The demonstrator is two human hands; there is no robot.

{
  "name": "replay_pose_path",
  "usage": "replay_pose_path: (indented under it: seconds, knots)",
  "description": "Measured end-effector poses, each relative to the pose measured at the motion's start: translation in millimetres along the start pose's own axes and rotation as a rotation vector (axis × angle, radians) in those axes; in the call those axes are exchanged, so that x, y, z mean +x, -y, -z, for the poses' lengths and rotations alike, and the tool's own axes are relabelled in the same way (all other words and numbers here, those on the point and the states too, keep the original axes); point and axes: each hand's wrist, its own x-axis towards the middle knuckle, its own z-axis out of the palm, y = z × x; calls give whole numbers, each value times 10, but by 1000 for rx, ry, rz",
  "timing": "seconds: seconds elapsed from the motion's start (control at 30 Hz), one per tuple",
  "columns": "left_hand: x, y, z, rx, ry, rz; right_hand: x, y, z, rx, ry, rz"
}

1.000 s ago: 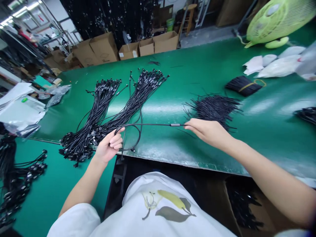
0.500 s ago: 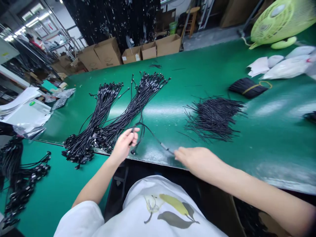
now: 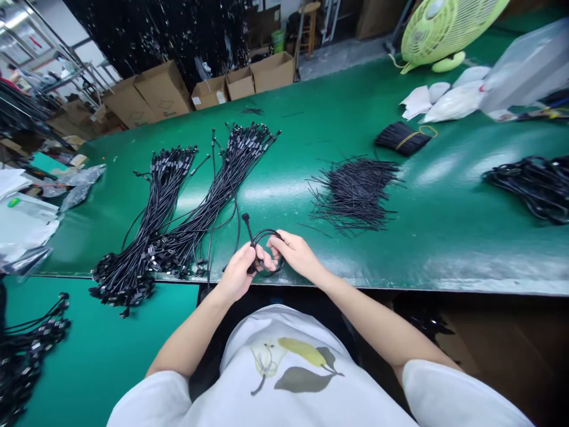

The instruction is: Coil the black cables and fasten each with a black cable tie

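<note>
A black cable (image 3: pixel 265 233) is bent into a small coil between my hands, just above the table's near edge. My left hand (image 3: pixel 240 271) is closed on one side of it, and a connector end sticks up above those fingers. On the coil's other side, the fingers of my right hand (image 3: pixel 297 256) pinch the loop. To the left lie two bundles of black cables, a nearer-left one (image 3: pixel 153 222) and a longer slanting one (image 3: pixel 222 184). Right of my hands is a loose pile of short black ties (image 3: pixel 358 193).
A banded bundle of black ties (image 3: pixel 402 139) lies beyond the pile. Coiled cables (image 3: pixel 533 184) sit at the right, with white bags (image 3: pixel 457 101) and a green fan (image 3: pixel 444 29) behind. More cables (image 3: pixel 31 356) lie on the lower left table. Cardboard boxes (image 3: pixel 164 89) stand past the far edge.
My right hand has come in from the right toward my left hand. The cable, stretched out between them before, is now wound into a coil. The view has swung somewhat to the right.
</note>
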Motion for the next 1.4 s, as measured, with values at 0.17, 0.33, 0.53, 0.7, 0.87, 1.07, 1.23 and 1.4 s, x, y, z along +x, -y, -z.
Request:
replay_pose_path:
  seconds: [0.17,0.33,0.53,0.7,0.87,1.07,1.23,1.4]
  knots:
    - [-48,235,-55,-19,-59,57,-60,-95,-209,581,-47,-254]
    - [-50,362,-21,160,-196,-72,-183,61,-265,865,-3,-260]
    - [-86,381,41,566,59,11,-402,137,-456,630,-4,-170]
    - [-173,488,84,625,232,117,-455,119,-494,665,-19,-178]
    - [-141,473,87,614,164,167,-436,207,-449,739,-62,-73]
    - [-140,374,57,291,414,261,-401,290,-337,667,150,-137]
    - [-243,345,-86,-206,334,519,-302,236,-226,888,260,-230]
    - [-233,332,-250,-403,268,626,-262,222,-142,968,314,-194]
